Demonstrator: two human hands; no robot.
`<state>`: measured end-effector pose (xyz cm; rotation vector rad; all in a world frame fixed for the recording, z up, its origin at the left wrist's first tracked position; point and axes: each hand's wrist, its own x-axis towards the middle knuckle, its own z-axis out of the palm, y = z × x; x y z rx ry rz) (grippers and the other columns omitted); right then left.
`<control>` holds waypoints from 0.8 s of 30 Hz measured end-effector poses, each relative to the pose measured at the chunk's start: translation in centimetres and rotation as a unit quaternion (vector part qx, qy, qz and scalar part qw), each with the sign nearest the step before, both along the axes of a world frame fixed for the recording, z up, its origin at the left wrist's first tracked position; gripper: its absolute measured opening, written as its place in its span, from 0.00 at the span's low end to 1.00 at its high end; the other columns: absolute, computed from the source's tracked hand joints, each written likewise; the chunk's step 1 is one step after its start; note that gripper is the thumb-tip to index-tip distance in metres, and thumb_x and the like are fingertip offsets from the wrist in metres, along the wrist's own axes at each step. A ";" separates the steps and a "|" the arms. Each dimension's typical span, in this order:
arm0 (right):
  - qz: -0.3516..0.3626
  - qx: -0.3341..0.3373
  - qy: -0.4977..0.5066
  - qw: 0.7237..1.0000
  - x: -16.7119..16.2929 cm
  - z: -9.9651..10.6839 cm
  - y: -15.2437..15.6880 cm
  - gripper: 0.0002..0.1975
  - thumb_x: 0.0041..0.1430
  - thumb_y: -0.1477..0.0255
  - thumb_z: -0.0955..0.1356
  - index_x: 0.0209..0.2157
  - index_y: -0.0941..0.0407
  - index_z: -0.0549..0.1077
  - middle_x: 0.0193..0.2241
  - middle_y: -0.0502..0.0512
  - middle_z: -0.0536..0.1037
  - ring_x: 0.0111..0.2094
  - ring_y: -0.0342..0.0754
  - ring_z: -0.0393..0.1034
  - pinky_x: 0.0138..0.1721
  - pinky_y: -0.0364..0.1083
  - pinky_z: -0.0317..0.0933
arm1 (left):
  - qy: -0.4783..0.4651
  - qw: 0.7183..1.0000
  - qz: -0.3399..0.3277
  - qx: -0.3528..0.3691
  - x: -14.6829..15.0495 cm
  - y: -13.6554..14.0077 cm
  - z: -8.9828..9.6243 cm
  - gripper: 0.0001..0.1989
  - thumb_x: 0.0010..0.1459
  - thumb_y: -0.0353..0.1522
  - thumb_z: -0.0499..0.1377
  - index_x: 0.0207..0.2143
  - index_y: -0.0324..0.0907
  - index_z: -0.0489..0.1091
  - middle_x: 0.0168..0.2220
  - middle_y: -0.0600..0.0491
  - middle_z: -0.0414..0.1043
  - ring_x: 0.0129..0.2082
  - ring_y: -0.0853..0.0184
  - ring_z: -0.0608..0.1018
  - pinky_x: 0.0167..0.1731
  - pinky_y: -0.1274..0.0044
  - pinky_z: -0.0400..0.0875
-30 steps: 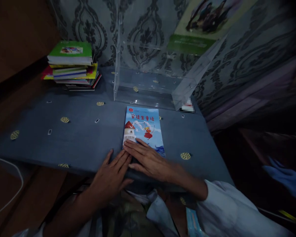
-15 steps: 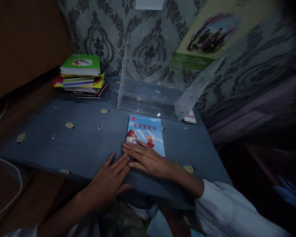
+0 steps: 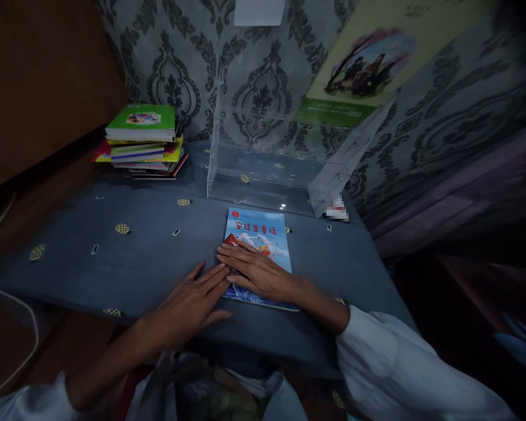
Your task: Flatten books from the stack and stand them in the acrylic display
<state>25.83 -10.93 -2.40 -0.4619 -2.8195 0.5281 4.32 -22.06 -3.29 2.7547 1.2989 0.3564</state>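
A blue paperback book (image 3: pixel 269 245) with red Chinese characters lies closed and flat on the cloth-covered table, cover up. My right hand (image 3: pixel 258 270) rests flat across the book's lower left part, fingers stretched out to the left and covering some of the picture. My left hand (image 3: pixel 197 295) lies at the book's left edge, fingers extended and thumb apart. Its fingertips meet the right hand's fingertips and thumb. Neither hand is wrapped round anything. The lower edge of the book shows beneath my right wrist.
Behind the book stands a clear acrylic stand (image 3: pixel 263 196). A stack of books (image 3: pixel 142 143) sits at the back left of the blue tablecloth (image 3: pixel 149 257). A small blurred white object (image 3: pixel 336 209) is by the stand's right corner. A white cable (image 3: pixel 30 316) hangs at left.
My right hand has slid slightly up the book, and its lower edge now shows. My left hand has shifted a little up with it. The view has tilted slightly.
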 end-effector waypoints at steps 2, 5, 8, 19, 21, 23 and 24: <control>-0.004 -0.003 0.007 1.000 -0.1 -0.1 0.4 0.26 0.73 0.62 0.61 0.66 0.58 0.63 0.66 0.64 0.65 0.69 0.52 0.55 0.71 0.61 0.46 | 0.009 1.000 -0.004 -0.003 -0.2 0.6 0.0 0.27 0.71 0.45 0.51 0.65 0.40 0.60 0.65 0.39 0.64 0.67 0.57 0.65 0.65 0.59 0.60; -0.016 -0.012 0.004 1.000 -0.3 0.1 1.0 0.26 0.73 0.60 0.61 0.66 0.56 0.63 0.66 0.63 0.65 0.69 0.51 0.54 0.71 0.60 0.45 | 0.022 1.000 -0.003 -0.007 -0.3 1.3 0.2 0.27 0.71 0.45 0.51 0.65 0.40 0.59 0.66 0.39 0.63 0.68 0.57 0.64 0.64 0.58 0.60; -0.019 -0.018 -0.008 1.000 -0.6 0.2 1.8 0.26 0.74 0.60 0.59 0.66 0.57 0.62 0.66 0.63 0.64 0.70 0.51 0.53 0.71 0.60 0.44 | 0.025 1.000 -0.001 -0.012 -0.3 2.1 0.5 0.27 0.71 0.44 0.51 0.66 0.40 0.58 0.65 0.40 0.64 0.68 0.57 0.64 0.64 0.57 0.61; -0.033 -0.029 -0.009 0.999 -1.6 0.0 5.8 0.26 0.74 0.58 0.57 0.65 0.56 0.65 0.67 0.61 0.64 0.70 0.51 0.53 0.71 0.59 0.46 | 0.009 0.999 -0.001 -0.045 -0.6 5.9 1.6 0.26 0.71 0.42 0.51 0.67 0.43 0.56 0.66 0.43 0.63 0.68 0.59 0.63 0.66 0.58 0.57; -0.036 -0.023 -0.010 0.999 -1.8 -0.1 6.6 0.28 0.74 0.57 0.55 0.64 0.57 0.66 0.67 0.62 0.64 0.70 0.51 0.52 0.71 0.58 0.45 | 0.015 0.999 0.000 -0.048 -0.5 6.6 1.7 0.25 0.72 0.42 0.50 0.67 0.42 0.56 0.66 0.42 0.63 0.68 0.59 0.64 0.65 0.58 0.58; -0.039 -0.018 -0.011 0.999 -2.0 -0.2 7.4 0.29 0.74 0.56 0.54 0.64 0.60 0.66 0.66 0.64 0.64 0.70 0.52 0.51 0.71 0.58 0.45 | 0.023 0.999 0.002 -0.048 -0.5 7.3 1.7 0.25 0.72 0.42 0.49 0.66 0.41 0.57 0.66 0.42 0.63 0.67 0.59 0.64 0.65 0.57 0.59; -0.041 -0.016 -0.010 0.999 -2.0 -0.3 7.8 0.30 0.74 0.56 0.54 0.64 0.60 0.67 0.66 0.64 0.64 0.70 0.52 0.51 0.71 0.57 0.45 | 0.027 0.999 0.003 -0.046 -0.4 7.7 1.8 0.25 0.72 0.42 0.49 0.66 0.41 0.57 0.66 0.41 0.63 0.67 0.58 0.64 0.64 0.57 0.59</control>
